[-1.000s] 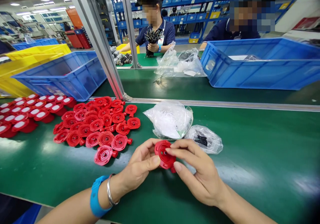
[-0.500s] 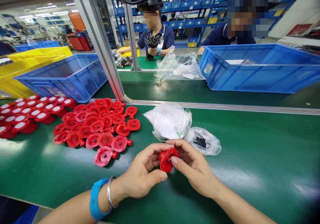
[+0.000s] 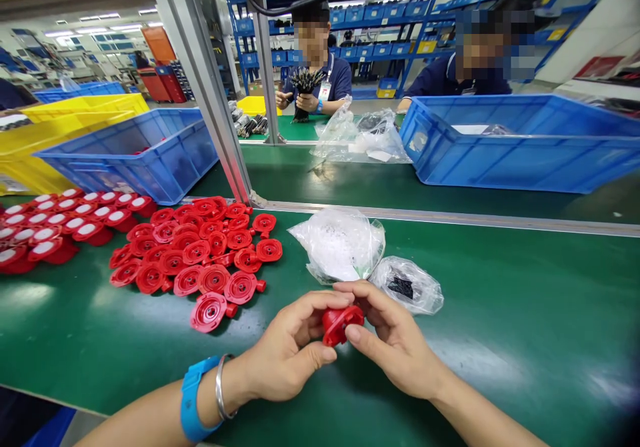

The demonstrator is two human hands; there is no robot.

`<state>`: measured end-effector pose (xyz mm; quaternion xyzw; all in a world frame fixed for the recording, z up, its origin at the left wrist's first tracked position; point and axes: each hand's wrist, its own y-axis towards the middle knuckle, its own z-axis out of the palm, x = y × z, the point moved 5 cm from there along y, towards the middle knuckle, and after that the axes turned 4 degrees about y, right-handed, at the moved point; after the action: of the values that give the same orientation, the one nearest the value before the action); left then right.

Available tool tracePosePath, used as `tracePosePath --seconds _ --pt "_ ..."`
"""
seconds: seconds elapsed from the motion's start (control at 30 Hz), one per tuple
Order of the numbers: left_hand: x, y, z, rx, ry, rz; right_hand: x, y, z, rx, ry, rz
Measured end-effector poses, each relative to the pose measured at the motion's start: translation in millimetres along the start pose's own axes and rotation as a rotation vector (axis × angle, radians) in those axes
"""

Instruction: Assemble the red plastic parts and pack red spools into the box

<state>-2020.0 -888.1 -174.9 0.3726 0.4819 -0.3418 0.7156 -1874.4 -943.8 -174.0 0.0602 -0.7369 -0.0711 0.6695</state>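
A red plastic housing (image 3: 341,324) is held between my two hands above the green table, tilted with its rim toward my right side. My left hand (image 3: 287,350) grips it from the left, thumb below and fingers above. Against its right side rest the thumb and fingers of my right hand (image 3: 397,344). What lies inside the part is hidden. Several similar red housings (image 3: 207,312) lie in a loose group to the left, hollow side up.
Beyond my hands lie a clear bag of white pieces (image 3: 343,240) and a bag of black pieces (image 3: 407,284). Red parts with white discs (image 3: 75,224) stand far left. A blue bin (image 3: 135,167), a metal post (image 3: 200,80) and another blue bin (image 3: 505,157) stand behind. Two co-workers sit opposite.
The red housing has turned in my fingers, its rim now tilting more upward. My right thumb has moved slightly down on it. The co-worker opposite has drawn one hand inward.
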Motion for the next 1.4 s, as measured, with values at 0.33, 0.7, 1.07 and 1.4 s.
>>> tracePosePath --seconds 0.33,0.7,1.07,1.4 --pt "2.9 -1.3 2.5 -0.021 0.041 0.05 -0.8 -0.5 5.0 -0.053 0.033 -0.008" --pt "12.6 -6.0 3.0 -0.066 0.061 0.042 -10.7 -1.0 4.9 -0.072 0.061 0.057" --pt "9.8 6.2 -4.0 -0.251 -0.395 -0.222 15.3 -3.3 6.5 -0.191 -0.539 -0.337" --pt "18.8 5.4 -6.5 -0.284 -0.421 -0.284 21.6 -3.9 8.4 -0.254 -0.667 -0.474"
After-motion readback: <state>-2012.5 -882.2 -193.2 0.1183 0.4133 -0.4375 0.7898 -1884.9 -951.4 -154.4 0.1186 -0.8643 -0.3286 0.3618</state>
